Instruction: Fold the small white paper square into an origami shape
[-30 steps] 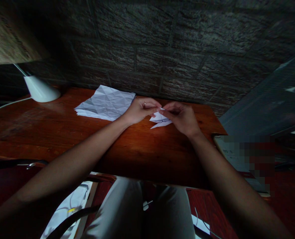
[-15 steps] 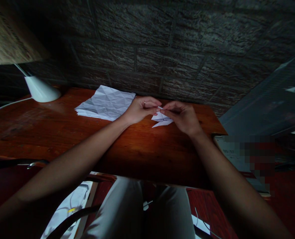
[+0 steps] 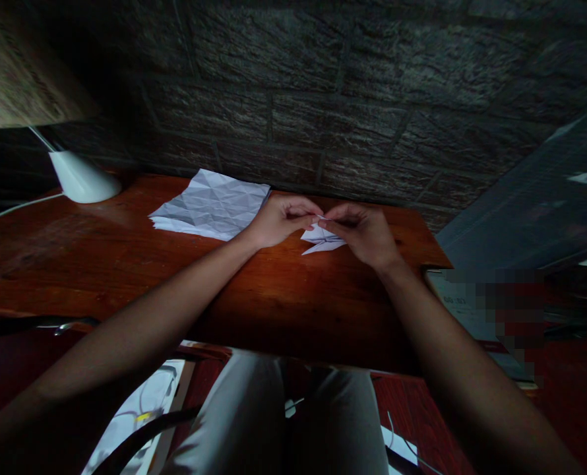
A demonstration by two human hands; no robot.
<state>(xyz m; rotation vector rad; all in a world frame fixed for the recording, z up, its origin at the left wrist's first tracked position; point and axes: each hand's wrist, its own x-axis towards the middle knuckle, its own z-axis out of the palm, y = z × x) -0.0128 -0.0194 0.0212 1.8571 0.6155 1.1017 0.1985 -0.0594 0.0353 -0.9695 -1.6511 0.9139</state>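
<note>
Creased sheets are stacked on the worktop, just beside the left hand, which is pinched on the top of the folded paper. Several folds look done; what's left can't really be told. It's held between both hands, also pinched by the right hand.

the bare left hand and bare right hand are pinching the top of a folded white paper piece over a reddish-brown wooden table. a stack of creased white paper sheets is lying beside the left hand; a white conical lamp base is standing farther left.
</note>
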